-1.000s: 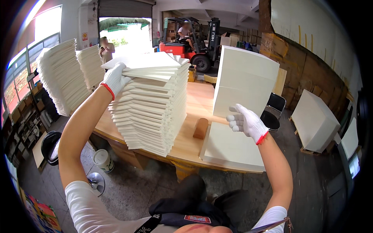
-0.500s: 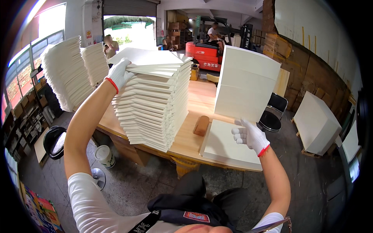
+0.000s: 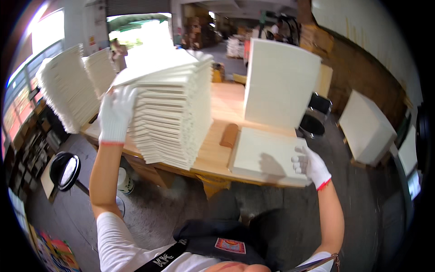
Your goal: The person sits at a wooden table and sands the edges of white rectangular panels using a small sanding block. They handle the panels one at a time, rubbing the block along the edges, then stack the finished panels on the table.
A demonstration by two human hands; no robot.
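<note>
My left hand [image 3: 118,113], in a white knit glove with a red cuff, rests against the left side of a tall stack of white folded boards [image 3: 170,109]. Its fingers stretch up along the board edges near the top. On the right, my gloved right hand [image 3: 315,167] hovers by the right edge of a low pile of white sheets [image 3: 267,152], fingers apart and nothing in them. A shadow of it falls on the top sheet. Between the two piles lies a brown rounded block [image 3: 229,135] on the wooden table [image 3: 224,102].
Behind the low pile stands a tall white stack [image 3: 283,84]. More white stacks [image 3: 65,86] rise at the left, and a pallet of white sheets [image 3: 367,127] sits at the right. Black stools [image 3: 65,171], a white bucket [image 3: 125,181] and a distant forklift [image 3: 277,31] are also around.
My left hand has slid from the stack's top corner down to its side, and the skewed top boards lie straighter. My right hand moved right. The forklift has passed behind the tall stack.
</note>
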